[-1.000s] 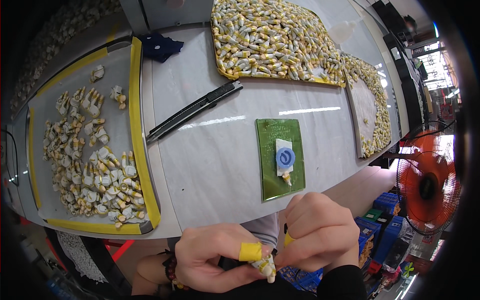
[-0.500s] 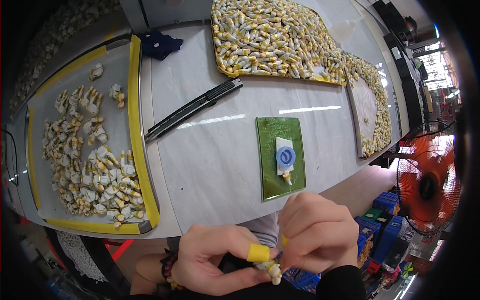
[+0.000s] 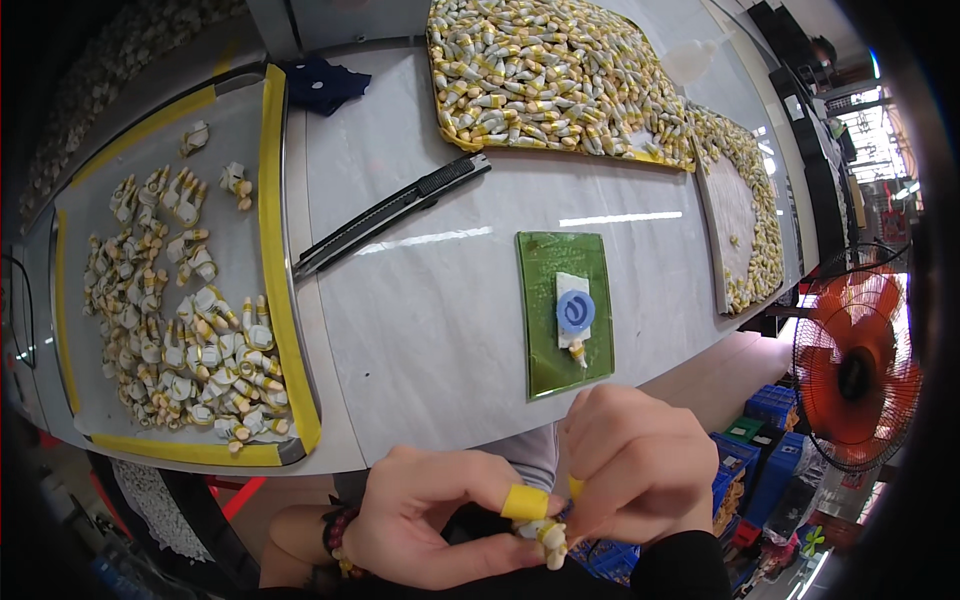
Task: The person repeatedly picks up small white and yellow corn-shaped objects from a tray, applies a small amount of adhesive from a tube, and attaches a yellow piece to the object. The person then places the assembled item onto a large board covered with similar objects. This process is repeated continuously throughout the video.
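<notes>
Low in front of my body, my left hand (image 3: 437,517) is closed, pinching a small white-and-yellow figure part (image 3: 546,537) with pale, rounded ends between thumb and forefinger. Yellow tape wraps that forefinger. My right hand (image 3: 640,462) is closed too, its fingertips at the part's right side; whether they grip it or only touch it is hidden. Beyond the hands, a green rectangular plate (image 3: 541,372) lies on the table. On it rests a white block (image 3: 572,285) bearing a round blue piece (image 3: 575,312), and a small part (image 3: 578,352) with a pointed tip sticks out at its near end.
At left, a yellow-taped tray (image 3: 262,457) holds many similar parts. Another tray (image 3: 560,155) at the back is heaped with slim ones, and a third (image 3: 728,190) stands to its right. A black utility knife (image 3: 395,215) lies near a dark cloth (image 3: 325,85). An orange fan (image 3: 857,365) stands right.
The view has shifted very slightly. Both hands remain together around the small figure part, which has turned a little; the things on the table stay where they were.
</notes>
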Tool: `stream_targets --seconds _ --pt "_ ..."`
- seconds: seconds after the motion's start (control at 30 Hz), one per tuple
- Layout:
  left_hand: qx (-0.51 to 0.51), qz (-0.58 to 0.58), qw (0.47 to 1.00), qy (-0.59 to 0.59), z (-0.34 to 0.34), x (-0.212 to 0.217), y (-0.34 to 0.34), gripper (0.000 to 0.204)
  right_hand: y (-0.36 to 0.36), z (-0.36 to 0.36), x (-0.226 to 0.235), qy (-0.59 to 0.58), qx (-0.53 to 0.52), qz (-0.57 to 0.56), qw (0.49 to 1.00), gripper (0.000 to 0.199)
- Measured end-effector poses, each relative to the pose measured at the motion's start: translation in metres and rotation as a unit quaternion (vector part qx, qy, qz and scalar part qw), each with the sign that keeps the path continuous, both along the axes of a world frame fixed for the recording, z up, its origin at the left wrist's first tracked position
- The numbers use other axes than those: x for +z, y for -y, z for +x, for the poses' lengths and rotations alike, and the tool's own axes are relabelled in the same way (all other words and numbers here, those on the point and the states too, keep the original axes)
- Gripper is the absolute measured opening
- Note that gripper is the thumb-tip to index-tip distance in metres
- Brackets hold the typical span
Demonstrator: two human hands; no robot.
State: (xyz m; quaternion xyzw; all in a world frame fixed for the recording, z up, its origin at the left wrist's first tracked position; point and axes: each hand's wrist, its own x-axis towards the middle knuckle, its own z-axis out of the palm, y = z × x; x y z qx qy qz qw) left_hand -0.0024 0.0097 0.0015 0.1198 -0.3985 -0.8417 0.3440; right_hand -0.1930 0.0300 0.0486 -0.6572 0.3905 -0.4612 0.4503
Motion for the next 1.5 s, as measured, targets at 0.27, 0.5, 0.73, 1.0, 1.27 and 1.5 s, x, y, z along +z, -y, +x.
stream_targets --seconds 0.27,0.5,0.73,1.0,1.27,1.5 --pt "-0.01 0.102 0.994 -0.033 0.0 0.003 0.0 0.021 0.003 -0.007 -0.006 0.079 0.068 0.063 0.993 0.011" --pt "0.013 0.08 0.997 -0.018 -0.001 0.003 -0.001 0.021 0.001 0.002 -0.003 0.054 0.0 0.063 0.997 0.018" --pt "0.031 0.021 0.999 0.001 -0.003 0.003 0.002 0.017 -0.006 0.006 0.005 0.013 -0.041 0.071 0.997 0.018" --pt "0.008 -0.092 0.992 0.085 0.002 0.007 0.008 0.017 -0.003 -0.001 -0.004 0.025 0.044 0.057 0.997 0.013" --pt "0.084 -0.458 0.788 0.403 0.074 0.069 0.048 0.017 -0.001 0.001 -0.006 -0.016 0.028 0.0 0.999 0.015" --pt "0.219 -0.565 0.47 0.641 0.136 0.109 0.141 0.043 -0.019 -0.019 -0.019 0.016 -0.166 -0.028 0.986 0.033"
